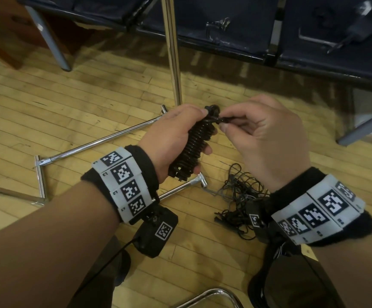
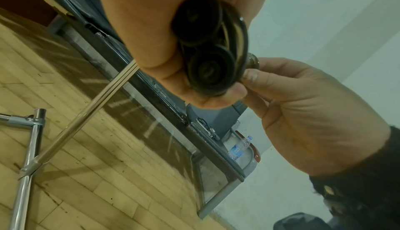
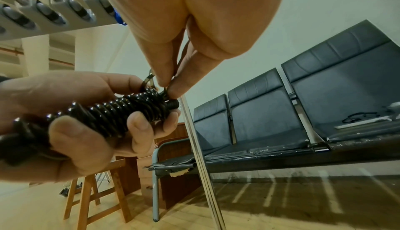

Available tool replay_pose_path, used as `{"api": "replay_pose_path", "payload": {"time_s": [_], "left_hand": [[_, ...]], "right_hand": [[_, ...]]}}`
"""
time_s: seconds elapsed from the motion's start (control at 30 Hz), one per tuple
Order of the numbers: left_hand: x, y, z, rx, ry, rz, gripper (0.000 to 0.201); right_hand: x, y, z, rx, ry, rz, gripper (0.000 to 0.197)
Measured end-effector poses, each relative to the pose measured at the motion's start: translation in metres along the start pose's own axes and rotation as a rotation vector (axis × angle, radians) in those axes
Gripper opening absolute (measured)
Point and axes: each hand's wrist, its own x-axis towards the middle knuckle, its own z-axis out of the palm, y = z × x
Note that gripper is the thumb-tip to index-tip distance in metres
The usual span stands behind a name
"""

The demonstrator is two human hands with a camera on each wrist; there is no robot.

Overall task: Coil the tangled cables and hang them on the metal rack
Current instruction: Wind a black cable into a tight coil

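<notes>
Two hands are working on one black spiral cable [image 1: 192,144] just in front of the upright pole of the metal rack [image 1: 173,52]. The left hand [image 1: 171,138] is wrapping its fingers and thumb around the bundled cable and is holding it tight, with the spiral folded so that two rolls are lying side by side in the palm. The right hand [image 1: 262,138] is pinching the loose end of this cable [image 1: 224,120] between thumb and forefinger, at the top of the bundle.

I judge that the coiling step is nearly finishing for this cable: the right hand is tucking or wrapping the end so the bundle is not opening again. The next move is calling for a firm hold by the left hand while the end is being secured, and then a lift up toward the rack, because the hanging part of the rack is not showing here and must be somewhere above.

Down on the wooden floor [image 1: 91,107], near the foot bars of the rack, a pile of thin tangled cables [image 1: 240,196] is lying and is waiting for its turn.

No container is showing in these views; behind the rack pole, a row of dark seats [image 1: 225,30] is carrying some small items, too blurred to name.
</notes>
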Motion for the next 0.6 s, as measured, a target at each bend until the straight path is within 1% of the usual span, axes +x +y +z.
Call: {"api": "replay_pose_path", "payload": {"time_s": [0.13, 0.4, 0.5, 0.6], "left_hand": [[-0.0007, -0.0019, 0.0035, 0.061, 0.048, 0.007, 0.022], [-0.0027, 0.0009, 0.0023, 0.060, 0.021, 0.013, 0.011], [-0.0031, 0.0013, 0.0022, 0.073, 0.001, 0.034, 0.012], [-0.0026, 0.0022, 0.0015, 0.141, 0.013, 0.049, 0.013]], "right_hand": [[-0.0016, -0.0016, 0.0014, -0.077, -0.011, -0.040, 0.015], [0.0005, -0.0005, 0.0025, -0.093, 0.002, -0.065, 0.014], [0.0014, 0.0000, 0.0023, -0.098, 0.010, -0.073, 0.014], [0.0015, 0.0014, 0.0016, -0.122, -0.003, -0.080, 0.013]]}}
